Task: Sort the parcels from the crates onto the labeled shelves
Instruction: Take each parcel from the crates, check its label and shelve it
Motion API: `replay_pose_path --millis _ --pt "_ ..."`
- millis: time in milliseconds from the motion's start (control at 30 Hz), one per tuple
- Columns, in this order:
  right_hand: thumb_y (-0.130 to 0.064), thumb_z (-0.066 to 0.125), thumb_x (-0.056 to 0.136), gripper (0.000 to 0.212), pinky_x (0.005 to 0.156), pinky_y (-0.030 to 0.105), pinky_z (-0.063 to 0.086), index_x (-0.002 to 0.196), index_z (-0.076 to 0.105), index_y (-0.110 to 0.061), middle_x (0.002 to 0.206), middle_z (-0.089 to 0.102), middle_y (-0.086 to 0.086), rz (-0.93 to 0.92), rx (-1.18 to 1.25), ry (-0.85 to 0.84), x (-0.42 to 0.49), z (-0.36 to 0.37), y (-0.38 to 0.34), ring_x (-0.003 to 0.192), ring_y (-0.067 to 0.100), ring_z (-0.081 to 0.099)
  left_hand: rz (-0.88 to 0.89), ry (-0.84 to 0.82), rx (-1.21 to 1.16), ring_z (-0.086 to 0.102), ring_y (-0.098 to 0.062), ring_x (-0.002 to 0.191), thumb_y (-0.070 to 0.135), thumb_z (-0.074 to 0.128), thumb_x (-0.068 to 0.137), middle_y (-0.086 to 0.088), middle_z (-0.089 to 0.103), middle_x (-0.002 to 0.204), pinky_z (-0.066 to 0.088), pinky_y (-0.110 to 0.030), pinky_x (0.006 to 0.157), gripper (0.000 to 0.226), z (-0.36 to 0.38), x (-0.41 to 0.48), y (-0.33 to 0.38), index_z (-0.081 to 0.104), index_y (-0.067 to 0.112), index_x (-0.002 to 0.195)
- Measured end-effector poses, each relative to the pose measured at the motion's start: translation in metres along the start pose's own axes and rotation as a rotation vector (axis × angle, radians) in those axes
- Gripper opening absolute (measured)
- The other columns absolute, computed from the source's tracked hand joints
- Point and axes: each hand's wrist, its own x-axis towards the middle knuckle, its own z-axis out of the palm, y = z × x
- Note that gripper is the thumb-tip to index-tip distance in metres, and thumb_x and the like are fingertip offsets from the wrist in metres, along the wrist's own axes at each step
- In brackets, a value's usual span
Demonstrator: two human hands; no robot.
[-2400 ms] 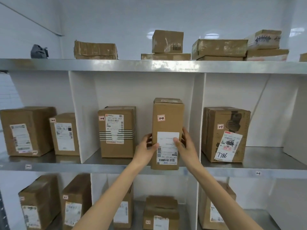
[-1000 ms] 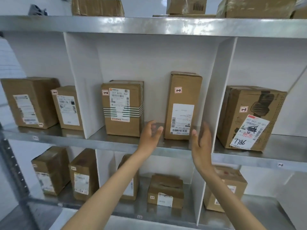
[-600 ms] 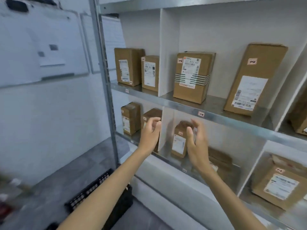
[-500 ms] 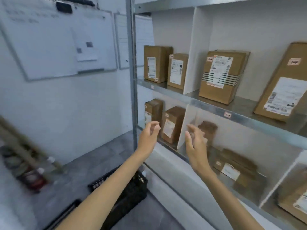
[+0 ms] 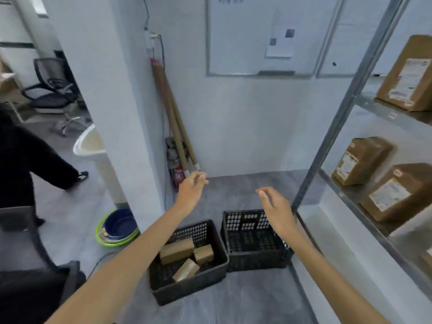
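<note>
Two black plastic crates stand on the grey floor below my hands. The left crate (image 5: 163,291) holds three brown cardboard parcels (image 5: 177,250). The right crate (image 5: 254,260) shows no parcels inside. My left hand (image 5: 190,192) and my right hand (image 5: 275,211) hover in the air above the crates, both with relaxed fingers and holding nothing. The metal shelf unit (image 5: 346,108) runs along the right edge, with labelled parcels (image 5: 385,191) standing on its levels.
A white pillar (image 5: 112,90) stands left of the crates, with stacked basins (image 5: 118,228) at its foot. Cardboard tubes (image 5: 174,118) lean in the corner. A person in black (image 5: 25,164) and an office chair (image 5: 50,90) are at far left.
I let go of the tall parcel on the middle shelf and drew both hands back. My view swung left and down from the shelves to the two crates on the floor.
</note>
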Motion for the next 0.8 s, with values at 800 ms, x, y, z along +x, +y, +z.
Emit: replay_pose_path --millis 800 --pt "-0.015 0.047 0.098 0.018 0.083 0.022 0.042 0.101 0.065 -0.013 0.098 0.066 0.001 0.296 0.000 -0.511 0.122 0.237 0.047 0.096 0.013 0.059 -0.606 0.202 -0.014 0.057 -0.040 0.105 0.002 0.046 0.094 -0.026 0.065 0.105 0.042 -0.053 0.099 0.020 -0.139 0.064 -0.223 0.063 -0.009 0.098"
